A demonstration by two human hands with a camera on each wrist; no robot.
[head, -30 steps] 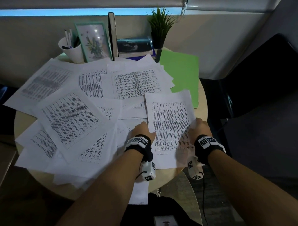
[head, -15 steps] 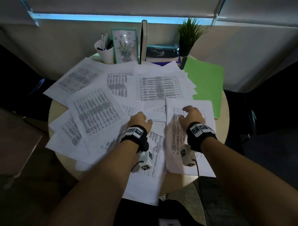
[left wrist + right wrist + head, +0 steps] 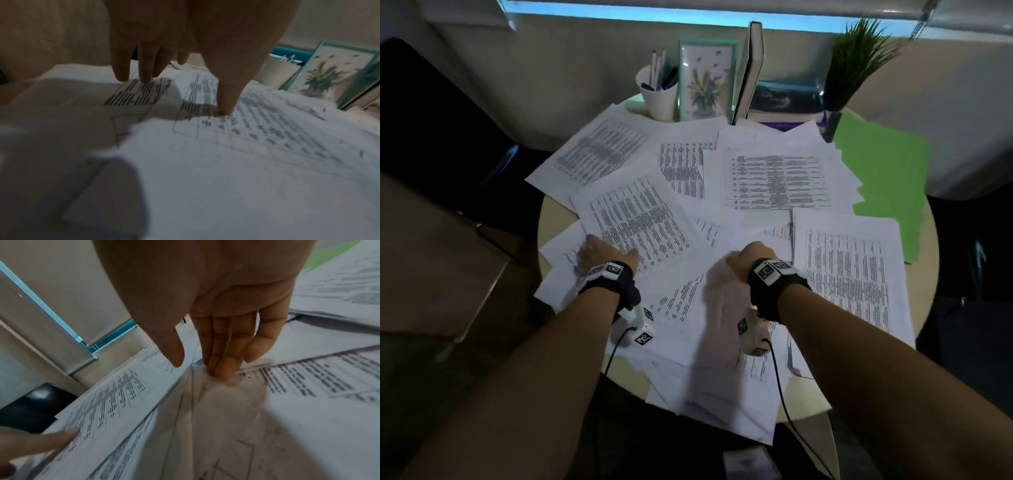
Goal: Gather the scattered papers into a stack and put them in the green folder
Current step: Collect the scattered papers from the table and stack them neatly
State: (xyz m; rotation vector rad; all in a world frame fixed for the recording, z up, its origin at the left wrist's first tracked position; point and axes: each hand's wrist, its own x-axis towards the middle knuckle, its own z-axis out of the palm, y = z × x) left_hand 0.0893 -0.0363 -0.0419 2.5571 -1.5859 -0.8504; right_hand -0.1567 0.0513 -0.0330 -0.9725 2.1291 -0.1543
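Observation:
Several printed sheets (image 3: 640, 219) lie scattered and overlapping on the round table (image 3: 924, 274). The green folder (image 3: 887, 178) lies shut at the back right, its left side under papers. A squarer pile of sheets (image 3: 849, 274) sits front right. My left hand (image 3: 602, 251) rests on the left sheets with straight fingers; its fingertips (image 3: 144, 78) and thumb press the paper (image 3: 267, 129). My right hand (image 3: 748, 255) is at the middle, its straight fingertips (image 3: 222, 369) touching a blurred sheet (image 3: 226, 394); its thumb stands apart. Neither hand holds a sheet.
At the back stand a white pen cup (image 3: 657, 99), a framed flower picture (image 3: 705, 82), an upright book (image 3: 750, 72), stacked books (image 3: 784, 99) and a potted plant (image 3: 856, 61). Sheets overhang the table's front edge (image 3: 722, 411). Dark chairs flank the table.
My left hand has moved left onto the left sheets. My right hand has left the front-right pile and moved to the middle. The head view has shifted.

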